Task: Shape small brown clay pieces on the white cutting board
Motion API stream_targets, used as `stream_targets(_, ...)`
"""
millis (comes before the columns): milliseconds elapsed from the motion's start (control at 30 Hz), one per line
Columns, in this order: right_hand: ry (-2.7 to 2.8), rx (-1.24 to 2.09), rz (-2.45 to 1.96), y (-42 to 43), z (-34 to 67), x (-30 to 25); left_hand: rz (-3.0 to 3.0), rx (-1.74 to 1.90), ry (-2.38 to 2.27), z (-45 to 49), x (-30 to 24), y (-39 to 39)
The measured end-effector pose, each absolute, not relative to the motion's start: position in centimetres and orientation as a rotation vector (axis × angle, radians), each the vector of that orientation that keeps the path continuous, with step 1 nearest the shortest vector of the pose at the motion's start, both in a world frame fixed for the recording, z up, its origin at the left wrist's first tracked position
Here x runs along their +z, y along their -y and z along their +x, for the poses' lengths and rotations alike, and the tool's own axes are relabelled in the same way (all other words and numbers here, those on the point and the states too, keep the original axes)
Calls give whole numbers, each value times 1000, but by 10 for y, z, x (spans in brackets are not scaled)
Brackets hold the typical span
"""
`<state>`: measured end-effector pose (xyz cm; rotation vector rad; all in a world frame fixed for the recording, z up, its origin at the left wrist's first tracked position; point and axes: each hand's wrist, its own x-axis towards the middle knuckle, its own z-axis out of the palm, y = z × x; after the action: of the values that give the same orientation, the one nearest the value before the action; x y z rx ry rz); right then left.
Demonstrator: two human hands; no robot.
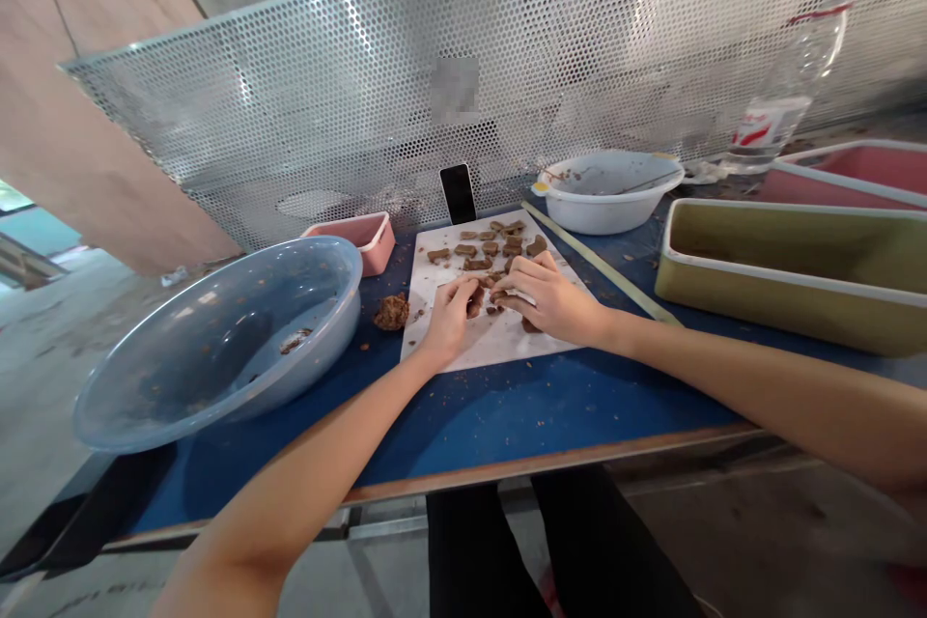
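My left hand (pixel 450 317) is over a white board (pixel 492 350), its thumb and fingers closed on a small brown clay-like piece (pixel 474 304). Just beside it, my right hand (pixel 550 297) has its fingers bent and pressed together over brown material; its fingertips hide part of what they grip. Several shaped brown pieces (pixel 464 250), some narrow in the middle, lie in rough rows on the far half of the board. Small crumbs are scattered around both hands. A crumbly brown lump (pixel 392 312) rests on the blue table (pixel 463 425), left of the board.
On the left is a large blue basin (pixel 217 348), with a small pink container (pixel 373 241) behind it. A phone (pixel 458 193) stands behind the board. To the right are a pale strip (pixel 601 266), white basin (pixel 608 208), olive planter (pixel 782 270), pink planter (pixel 855 169) and plastic bottle (pixel 786 101).
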<state>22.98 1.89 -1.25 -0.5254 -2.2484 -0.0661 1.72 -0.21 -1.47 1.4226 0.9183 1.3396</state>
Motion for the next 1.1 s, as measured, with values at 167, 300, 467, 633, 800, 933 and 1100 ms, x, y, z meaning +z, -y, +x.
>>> stream_targets(167, 2216, -43, -484, -16, 231, -10, 1436, 1319, -930, 17, -14, 3)
stream_targets(300, 2191, -15, -520, -14, 231, -8, 1429, 1319, -940, 17, -12, 4)
stream_targets(467, 2177, -36, -515, -13, 231, -7, 1430, 1319, -931, 17, -12, 4)
stream_targets(633, 2221, -14, -512, -14, 232, -9, 1442, 1330, -914, 16, -15, 2)
stream_targets(800, 2226, -20, -501, -17, 231, -12, 1434, 1334, -923, 16, -17, 1)
stream_targets(933, 2256, -36, -532, -19, 229, -14, 1414, 1341, -912, 16, -18, 0)
stream_targets(1100, 2252, -70, -545, -21, 228, -16, 1423, 1319, -917, 17, -15, 2)
